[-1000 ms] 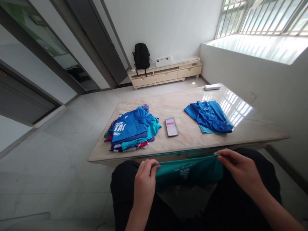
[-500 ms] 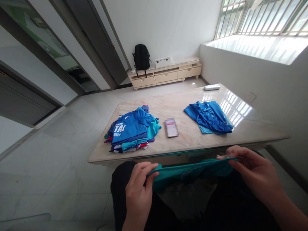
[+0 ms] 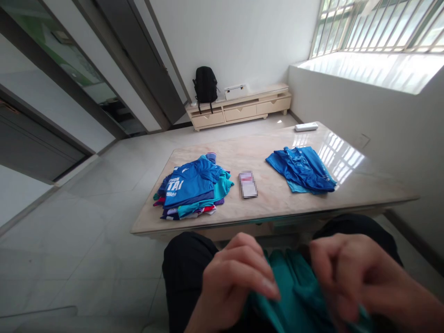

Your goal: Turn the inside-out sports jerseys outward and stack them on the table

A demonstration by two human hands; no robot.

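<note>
— Two hands on one garment? Which way does it run?

— Yes. Both my hands are on the teal garment [image 3: 294, 286] in my lap, below the near edge of the tabletop [image 3: 277, 203]. It is bunched between them, its folds running roughly away from me; I cannot tell a clear long axis.

— How does it look?

— Teal, thin, gathered into soft ridges. No print shows from here.

— And your hands?

— My left hand [image 3: 236, 277] sits palm down, fingers curled and pinching the cloth at its left side. My right hand [image 3: 350, 273] is blurred; its fingers are bent and closed on the cloth's right side. They are near each other, with cloth between them.

— What's on the tabletop?

— A stack of folded shirts [image 3: 192, 187] to the left, blue on top, a phone [image 3: 248, 184] in the middle, and a blue garment [image 3: 301, 169] to the right, all well apart from my hands.
</note>
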